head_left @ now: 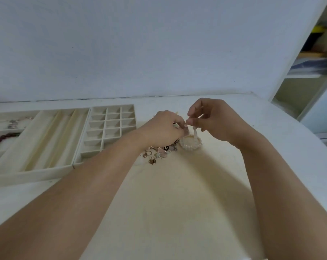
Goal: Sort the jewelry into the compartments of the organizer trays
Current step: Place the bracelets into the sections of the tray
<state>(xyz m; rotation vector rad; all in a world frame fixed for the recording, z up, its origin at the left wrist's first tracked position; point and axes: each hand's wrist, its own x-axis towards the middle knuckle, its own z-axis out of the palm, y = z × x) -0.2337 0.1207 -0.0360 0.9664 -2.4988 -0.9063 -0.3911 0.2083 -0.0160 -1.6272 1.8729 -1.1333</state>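
Note:
Both hands meet above a heap of jewelry (160,152) on the white table. My right hand (213,119) pinches the top of a pale bead strand (195,130) that hangs down to a coiled pearl bracelet (190,143). My left hand (164,126) has its fingertips pinched beside the strand's top; what they hold is too small to tell. Three cream organizer trays stand at the left: a grid tray (110,128) of small compartments, a tray with long slots (52,139), and a far-left tray (3,131) holding a red bead necklace (1,138) and a silvery piece (13,123).
The table (177,203) ends in a curved edge at the right. A white wall stands just behind the trays. An open shelf unit (313,68) is at the far right.

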